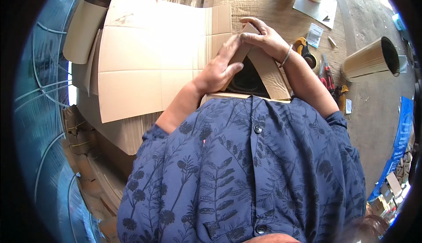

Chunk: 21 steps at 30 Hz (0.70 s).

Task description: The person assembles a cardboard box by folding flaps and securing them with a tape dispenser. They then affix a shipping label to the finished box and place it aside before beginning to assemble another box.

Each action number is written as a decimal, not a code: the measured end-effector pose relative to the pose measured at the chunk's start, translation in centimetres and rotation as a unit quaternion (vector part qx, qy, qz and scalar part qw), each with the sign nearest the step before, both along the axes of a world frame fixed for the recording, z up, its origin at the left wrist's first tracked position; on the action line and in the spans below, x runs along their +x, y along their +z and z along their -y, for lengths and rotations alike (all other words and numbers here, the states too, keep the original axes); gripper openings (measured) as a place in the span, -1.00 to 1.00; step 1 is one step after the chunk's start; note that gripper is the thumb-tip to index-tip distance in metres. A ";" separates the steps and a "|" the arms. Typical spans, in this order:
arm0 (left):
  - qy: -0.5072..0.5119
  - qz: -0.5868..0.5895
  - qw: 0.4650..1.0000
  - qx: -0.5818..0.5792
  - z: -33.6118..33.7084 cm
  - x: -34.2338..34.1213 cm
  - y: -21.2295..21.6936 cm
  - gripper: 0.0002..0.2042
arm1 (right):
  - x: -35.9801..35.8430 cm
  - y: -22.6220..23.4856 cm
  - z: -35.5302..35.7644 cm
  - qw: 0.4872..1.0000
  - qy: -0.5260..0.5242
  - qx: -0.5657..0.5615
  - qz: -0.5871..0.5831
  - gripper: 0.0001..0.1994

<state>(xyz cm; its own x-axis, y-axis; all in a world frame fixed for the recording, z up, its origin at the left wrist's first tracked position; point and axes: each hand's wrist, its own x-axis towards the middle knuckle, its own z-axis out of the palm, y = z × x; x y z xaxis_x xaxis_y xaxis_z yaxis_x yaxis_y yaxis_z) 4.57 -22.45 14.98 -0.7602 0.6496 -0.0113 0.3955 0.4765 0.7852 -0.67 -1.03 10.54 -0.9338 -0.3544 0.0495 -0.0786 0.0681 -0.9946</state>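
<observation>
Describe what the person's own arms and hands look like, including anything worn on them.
Both forearms are bare. Short sleeves of a dark blue button-front shirt with a darker leaf and fern print end near the elbows. The right hand has a thin pale bracelet at its wrist. The left hand wears no gloves or jewellery that shows.

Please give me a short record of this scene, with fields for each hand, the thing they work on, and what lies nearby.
left hand: flat on the cardboard strips
right hand: pressing where the strips meet at the top
strips: two, leaning together in a triangle
sheet: flat cardboard, to the left
tools: to the right on the table
tube: lying on its side, far right
</observation>
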 end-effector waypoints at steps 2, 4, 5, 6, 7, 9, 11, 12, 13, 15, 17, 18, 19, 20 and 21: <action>0.011 0.127 0.990 0.062 1.8 2.2 0.9 -0.46 | 0.2 -0.2 -0.3 0.999 -0.007 -0.026 0.026 -0.52; 0.033 0.330 0.906 0.262 4.3 4.6 0.5 -0.53 | -0.1 0.0 -0.6 0.998 -0.007 -0.049 0.046 -0.56; 0.027 0.282 0.925 0.251 4.7 5.7 0.1 -0.51 | -0.2 0.0 -0.5 0.997 -0.003 -0.060 0.056 -0.57; 0.019 0.235 0.942 0.239 5.0 6.5 -0.1 -0.49 | -0.3 -0.1 -0.4 0.995 -0.001 -0.071 0.066 -0.58; 0.058 0.157 0.953 0.253 4.5 7.2 -0.8 -0.60 | -0.5 -0.4 -0.2 0.996 -0.001 -0.068 0.052 -0.60; 0.106 0.059 0.957 0.265 4.1 6.7 -3.2 -0.71 | -0.6 0.0 0.0 0.993 0.002 -0.086 0.076 -0.61; 0.159 0.014 0.940 0.301 2.2 5.8 -3.9 -0.84 | -1.4 -0.6 -0.9 0.992 -0.010 -0.103 0.073 -0.63; 0.170 -0.008 0.955 0.243 1.4 5.3 -2.9 -0.84 | -1.6 -0.5 -1.8 0.981 -0.008 -0.160 0.110 -0.64; 0.203 0.001 0.947 0.250 0.3 4.9 -2.6 -0.81 | -1.6 -0.2 -2.4 0.979 -0.025 -0.162 0.123 -0.64; 0.237 -0.016 0.937 0.257 -1.5 3.8 -2.5 -0.74 | -2.0 -0.4 -3.4 0.977 -0.050 -0.171 0.117 -0.63; 0.241 -0.007 0.939 0.247 -1.9 2.8 -1.9 -0.76 | -2.8 -0.7 -3.8 0.976 -0.066 -0.168 0.122 -0.63; 0.242 0.013 0.941 0.237 -1.8 2.1 -1.8 -0.78 | -3.1 -0.8 -4.0 0.975 -0.075 -0.168 0.124 -0.62; 0.252 0.036 0.931 0.260 -1.7 1.0 -2.1 -0.73 | -3.3 -1.0 -3.9 0.971 -0.094 -0.184 0.119 -0.63; 0.247 0.054 0.929 0.269 -1.1 0.0 -2.3 -0.71 | -3.3 -1.0 -3.5 0.968 -0.115 -0.186 0.127 -0.63; 0.245 0.083 0.929 0.266 -0.8 -1.0 -2.0 -0.70 | -3.2 -0.8 -3.2 0.963 -0.141 -0.186 0.134 -0.64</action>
<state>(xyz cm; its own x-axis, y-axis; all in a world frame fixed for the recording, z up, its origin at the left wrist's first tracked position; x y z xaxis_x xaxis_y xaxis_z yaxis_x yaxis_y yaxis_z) 3.53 -21.68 13.03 -0.9824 0.1733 0.0700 0.0872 0.0938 0.9918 -3.87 2.17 9.75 -0.9873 -0.0890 -0.1317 0.1533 -0.3154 -0.9365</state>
